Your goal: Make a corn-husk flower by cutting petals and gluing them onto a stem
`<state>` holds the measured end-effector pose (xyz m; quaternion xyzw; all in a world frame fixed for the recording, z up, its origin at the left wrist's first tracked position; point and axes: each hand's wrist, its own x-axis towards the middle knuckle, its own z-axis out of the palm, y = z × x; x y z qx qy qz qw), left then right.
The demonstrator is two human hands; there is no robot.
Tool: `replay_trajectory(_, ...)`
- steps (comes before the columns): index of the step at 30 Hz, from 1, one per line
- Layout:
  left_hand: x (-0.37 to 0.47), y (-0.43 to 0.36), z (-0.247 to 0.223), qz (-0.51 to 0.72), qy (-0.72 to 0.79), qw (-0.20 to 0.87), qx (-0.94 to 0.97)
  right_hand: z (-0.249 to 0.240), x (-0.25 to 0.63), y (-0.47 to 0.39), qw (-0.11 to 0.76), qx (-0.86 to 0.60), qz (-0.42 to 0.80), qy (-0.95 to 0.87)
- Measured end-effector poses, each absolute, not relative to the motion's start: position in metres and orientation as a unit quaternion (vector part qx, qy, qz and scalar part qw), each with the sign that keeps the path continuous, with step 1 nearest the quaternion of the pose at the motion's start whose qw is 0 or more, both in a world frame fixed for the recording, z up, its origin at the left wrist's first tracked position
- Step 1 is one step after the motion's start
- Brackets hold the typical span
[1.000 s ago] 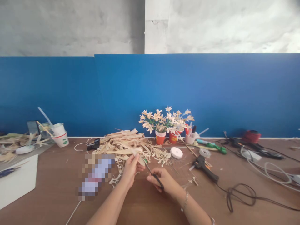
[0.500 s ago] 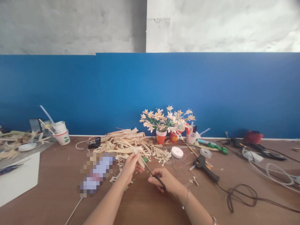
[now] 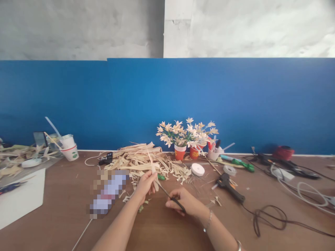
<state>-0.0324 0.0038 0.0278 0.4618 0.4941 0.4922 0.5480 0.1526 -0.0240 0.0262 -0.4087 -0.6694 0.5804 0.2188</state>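
Observation:
My left hand (image 3: 146, 184) pinches a pale strip of dried husk (image 3: 151, 158), whose narrow end points up and away. A short piece of it hangs below the fingers. Black-handled scissors (image 3: 178, 205) are in my right hand (image 3: 181, 201), fingers wrapped round the handles. Their blades reach toward the lower end of the strip by my left fingertips; whether they touch it I cannot tell. Behind my left hand lies a heap of dried husks (image 3: 138, 153), with small cut scraps (image 3: 181, 172) at its right side.
Red paper cups (image 3: 180, 153) hold husk flowers (image 3: 190, 132) at the back. A white tape roll (image 3: 198, 169) and a glue gun (image 3: 230, 188) with a looping black cord lie to the right. At left are a white board (image 3: 23, 198) and a cup (image 3: 70, 153) with sticks.
The husk strip now stands up longer above my left fingers, and its lower part has shifted beside the scissor blades. My right hand has barely moved.

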Motion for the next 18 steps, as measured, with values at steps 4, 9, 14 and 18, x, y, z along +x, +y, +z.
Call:
replay_trajectory(4,-0.033,0.003,0.034,0.528,0.478,0.548,0.439,0.027,0.152,-0.024,0.213,-0.426,0.578,-0.663)
replay_trajectory(9,-0.034,0.004,0.035,0.572,0.483,0.538,0.388,0.019,0.153,-0.022,0.214,-0.418,0.579,-0.666)
replay_trajectory(14,-0.035,0.007,0.030,0.586,0.476,0.539,0.373,0.016,0.153,-0.022,0.206,-0.422,0.575,-0.670)
replay_trajectory(18,-0.033,0.006,0.029,0.576,0.471,0.551,0.376,0.016,0.152,-0.022,0.208,-0.423,0.573,-0.671)
